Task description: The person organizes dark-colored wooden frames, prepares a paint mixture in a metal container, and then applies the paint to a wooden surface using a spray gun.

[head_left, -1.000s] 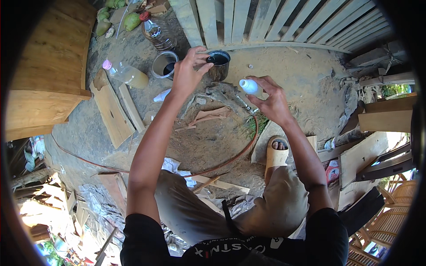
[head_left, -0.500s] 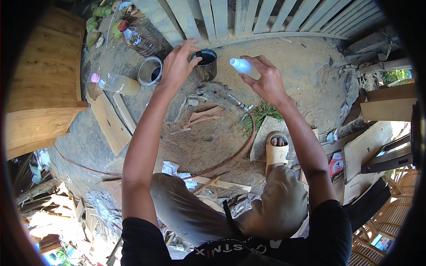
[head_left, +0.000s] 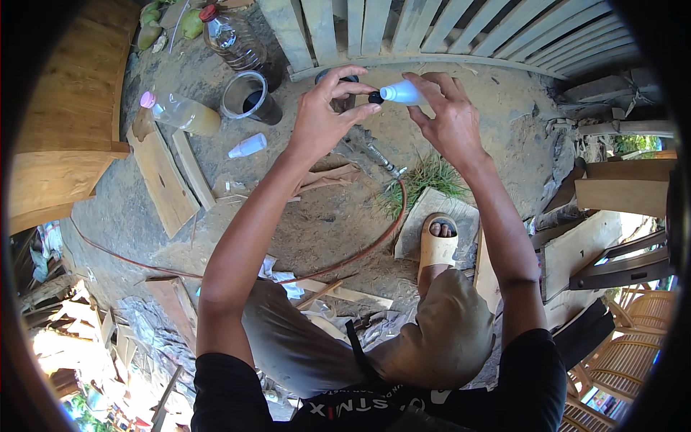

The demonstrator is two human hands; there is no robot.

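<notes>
In the head view, the two hands are now meeting over the ground (head_left: 504,122), where half a second ago they were holding their things well apart. The left hand (head_left: 320,115) is bringing a black cap (head_left: 375,98) up to the mouth of a white bottle (head_left: 404,92); its grip is pinching the cap between thumb and fingertips. The right hand (head_left: 453,115) is keeping its own grip on the bottle, pinching the body between thumb and fingers, with the neck pointing left and the bottle tilting nearly onto its side.

For the work in hand, this change is likely meaning that cap and bottle are being handled as a pair, no longer as two separate pieces. They are looking lined up, but whether the cap is touching the rim or still standing just short of it, I cannot tell.

The left hand is also partly hiding a dark can (head_left: 342,105) behind it. A second pale bottle (head_left: 247,145), which the left forearm was covering, is now showing, lying on its side. Near it, a clear cup (head_left: 269,111) is holding dark liquid, and a pink-capped bottle (head_left: 188,117) is lying beyond.
</notes>
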